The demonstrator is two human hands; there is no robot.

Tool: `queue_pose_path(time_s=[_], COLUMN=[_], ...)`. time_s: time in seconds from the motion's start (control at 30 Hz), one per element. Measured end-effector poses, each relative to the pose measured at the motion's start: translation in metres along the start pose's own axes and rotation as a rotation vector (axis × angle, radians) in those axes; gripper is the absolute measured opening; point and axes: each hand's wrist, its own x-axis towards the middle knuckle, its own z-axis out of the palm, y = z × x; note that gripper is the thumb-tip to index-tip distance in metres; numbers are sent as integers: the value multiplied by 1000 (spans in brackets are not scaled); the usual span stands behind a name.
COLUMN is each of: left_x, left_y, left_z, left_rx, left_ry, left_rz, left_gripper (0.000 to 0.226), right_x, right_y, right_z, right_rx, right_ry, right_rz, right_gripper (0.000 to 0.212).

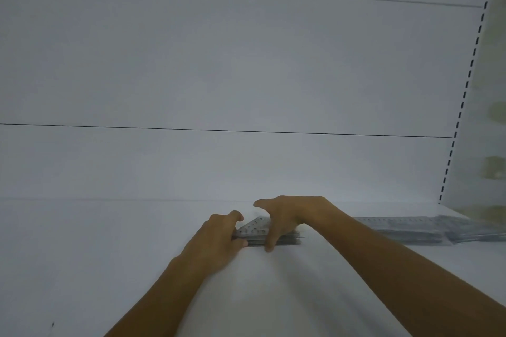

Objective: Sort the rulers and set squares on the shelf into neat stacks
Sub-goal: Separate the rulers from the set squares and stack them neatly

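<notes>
Stack of set squares [256, 228] laid on the white shelf [109, 260], near its middle, held between both hands. The left corner of the stack is gripped by the left hand [219, 239], its fingers [236, 215] curled round the edge. The right hand [291, 216] is laid over the right part, fingers spread, thumb set against the front edge. A row of rulers [405, 227] is seen to the right, partly hidden by the right forearm. Behind, a seamed back panel [219, 68] and a slotted upright [465, 93] are shown. Graduation numerals are printed on the top set square, too blurred to be read.
</notes>
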Motion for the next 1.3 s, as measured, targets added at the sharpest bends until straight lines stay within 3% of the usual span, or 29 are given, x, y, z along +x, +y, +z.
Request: queue_pose_path(time_s=[0.23, 0.43, 0.7, 0.97, 1.17, 1.3], left_x=[-4, -4, 2, -2, -1, 0], left_y=[1, 4, 1, 7, 5, 4], left_z=[1, 6, 11, 11, 12, 14], left_rx=[0, 4, -150, -23, -4, 10], left_ry=[33, 49, 57, 55, 44, 54], left_rz=[21, 49, -7, 22, 60, 63], left_gripper=[48, 60, 40, 56, 47, 44], right_x=[-26, -31, -28, -21, -19, -18], right_y=[15, 28, 34, 36, 35, 33], right_z=[-2, 13, 20, 30, 51, 60], right_rx=[-119, 23, 170, 244, 358, 406], right_ry=[-19, 121, 206, 220, 342, 463], right_rz=[80, 41, 34, 81, 43, 13], right_gripper=[69, 65, 46, 41, 59, 50])
